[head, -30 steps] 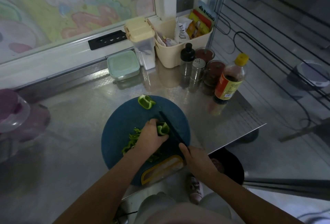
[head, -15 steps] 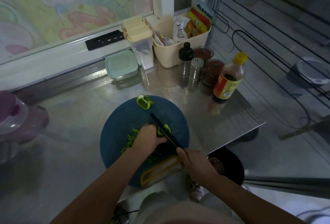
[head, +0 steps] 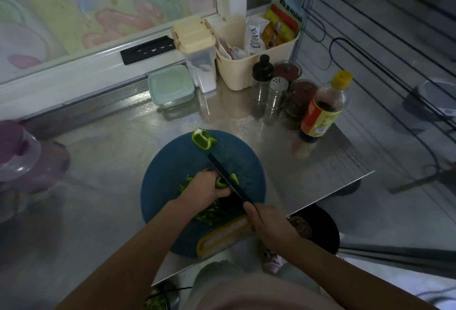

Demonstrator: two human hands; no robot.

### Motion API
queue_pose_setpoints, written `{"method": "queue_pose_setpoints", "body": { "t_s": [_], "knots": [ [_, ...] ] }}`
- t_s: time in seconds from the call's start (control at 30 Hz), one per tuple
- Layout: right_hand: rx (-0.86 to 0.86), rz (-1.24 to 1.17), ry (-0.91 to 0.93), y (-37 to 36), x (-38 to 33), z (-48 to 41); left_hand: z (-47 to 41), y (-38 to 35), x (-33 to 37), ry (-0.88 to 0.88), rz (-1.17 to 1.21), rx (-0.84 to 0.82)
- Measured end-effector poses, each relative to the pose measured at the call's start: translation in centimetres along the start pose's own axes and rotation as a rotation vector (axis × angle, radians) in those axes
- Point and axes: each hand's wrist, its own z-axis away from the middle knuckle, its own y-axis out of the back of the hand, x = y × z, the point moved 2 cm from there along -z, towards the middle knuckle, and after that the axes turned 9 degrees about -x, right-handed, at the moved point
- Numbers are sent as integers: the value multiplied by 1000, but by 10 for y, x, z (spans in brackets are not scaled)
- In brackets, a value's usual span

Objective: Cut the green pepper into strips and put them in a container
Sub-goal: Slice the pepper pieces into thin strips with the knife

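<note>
Knife (head: 229,178) leftward — edge against held pepper (head: 219,182)

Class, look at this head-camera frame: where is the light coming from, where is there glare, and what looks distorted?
Head view: light comes through the window, glaring off the steel counter; the left hand holding the pepper piece and the right hand gripping the knife lie in dim shade; wide-angle distortion slants the wire rack.

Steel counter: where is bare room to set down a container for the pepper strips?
Widest bare patch: left of the blue cutting board, up to the purple-lidded tub. A smaller one: between the board and the mint-lidded box. Back right is crowded with shakers, jars and the sauce bottle.
</note>
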Motion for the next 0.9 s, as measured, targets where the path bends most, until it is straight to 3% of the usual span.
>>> {"method": "queue_pose_setpoints", "body": {
  "t_s": [0.3,0.73,0.9],
  "knots": [
    [10,14,-18,-6,-2,-3,-3,-8,-9,6,0,18],
    [11,-165,-99,-3,-21,-10,-4,-21,0,48,-180,33],
    [-18,-67,-49,9,-38,-25,-4,-22,4,112,-282,-43]
  ]
}}
